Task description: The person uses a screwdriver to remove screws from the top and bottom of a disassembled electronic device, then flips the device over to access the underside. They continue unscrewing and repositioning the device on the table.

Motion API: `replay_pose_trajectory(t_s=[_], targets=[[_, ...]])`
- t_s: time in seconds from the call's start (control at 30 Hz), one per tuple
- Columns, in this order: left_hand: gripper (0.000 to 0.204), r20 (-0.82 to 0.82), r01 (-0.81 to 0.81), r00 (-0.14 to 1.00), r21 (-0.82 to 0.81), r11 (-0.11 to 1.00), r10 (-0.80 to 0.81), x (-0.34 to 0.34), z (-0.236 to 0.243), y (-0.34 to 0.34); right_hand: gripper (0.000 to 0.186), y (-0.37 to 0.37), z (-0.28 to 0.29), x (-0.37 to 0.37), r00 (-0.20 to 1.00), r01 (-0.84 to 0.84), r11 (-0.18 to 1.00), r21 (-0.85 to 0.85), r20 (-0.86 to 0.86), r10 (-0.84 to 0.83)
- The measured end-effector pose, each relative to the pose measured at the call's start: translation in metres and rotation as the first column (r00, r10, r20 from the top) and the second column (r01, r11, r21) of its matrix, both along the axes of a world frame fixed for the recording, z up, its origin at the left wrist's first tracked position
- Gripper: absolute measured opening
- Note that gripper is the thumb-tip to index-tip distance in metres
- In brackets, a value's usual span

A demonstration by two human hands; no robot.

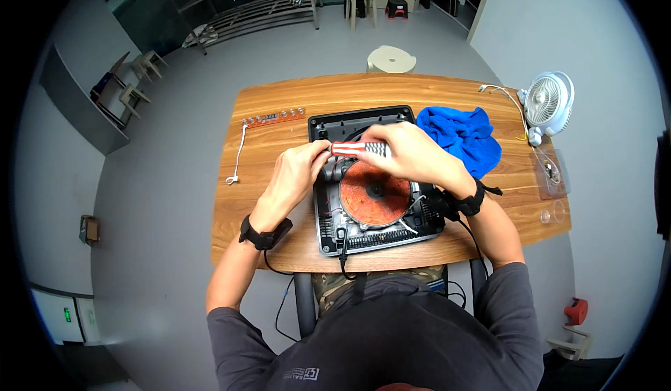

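Observation:
An opened induction cooker (323, 234) lies on the table in front of me, its black housing showing a round copper coil (370, 199) inside. My right hand (405, 150) is closed round a screwdriver (347, 148) with a red, white and black handle, held almost level above the coil's far edge. The handle's front end points left. My left hand (297, 171) pinches at that end, over the housing's left side. Whatever sits between the left fingertips is hidden. A dark cable (342, 244) leaves the housing at the near side.
Behind the cooker to the right lies a crumpled blue cloth (458, 136). At the far left of the wooden table (272, 230) is a narrow circuit board (272, 117) with a white lead. A white fan (549, 101) and a clear tray (552, 174) of small parts stand along the right edge.

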State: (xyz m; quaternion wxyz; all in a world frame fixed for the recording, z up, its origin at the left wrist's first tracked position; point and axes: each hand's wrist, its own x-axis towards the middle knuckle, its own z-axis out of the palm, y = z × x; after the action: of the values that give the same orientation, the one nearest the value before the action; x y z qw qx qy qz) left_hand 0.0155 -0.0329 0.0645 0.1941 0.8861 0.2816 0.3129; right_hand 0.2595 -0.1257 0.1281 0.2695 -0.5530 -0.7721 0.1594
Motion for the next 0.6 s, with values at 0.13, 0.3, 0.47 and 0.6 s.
replay_pose_trajectory(t_s=[0.13, 0.3, 0.47, 0.6], targets=[[0.020, -0.073, 0.100, 0.993, 0.146, 0.984, -0.090, -0.003, 0.005, -0.009, 0.042, -0.022, -0.005, -0.004, 0.986, -0.016, 0.986, -0.165, 0.161, 0.043], [0.021, -0.103, 0.202, 0.978, 0.258, 0.945, -0.181, 0.016, -0.009, -0.022, 0.044, -0.057, -0.021, -0.004, 0.999, 0.027, 0.947, -0.319, -0.010, -0.032], [0.027, -0.045, 0.249, 0.969, 0.193, 0.949, -0.245, 0.043, -0.007, -0.043, 0.037, -0.095, -0.037, 0.008, 0.985, 0.119, 0.951, -0.284, -0.090, -0.150], [0.026, 0.101, 0.053, 0.993, 0.110, 0.993, -0.064, 0.031, -0.012, -0.044, 0.037, -0.126, -0.041, 0.039, 0.914, 0.348, 0.896, -0.276, -0.111, -0.389]])
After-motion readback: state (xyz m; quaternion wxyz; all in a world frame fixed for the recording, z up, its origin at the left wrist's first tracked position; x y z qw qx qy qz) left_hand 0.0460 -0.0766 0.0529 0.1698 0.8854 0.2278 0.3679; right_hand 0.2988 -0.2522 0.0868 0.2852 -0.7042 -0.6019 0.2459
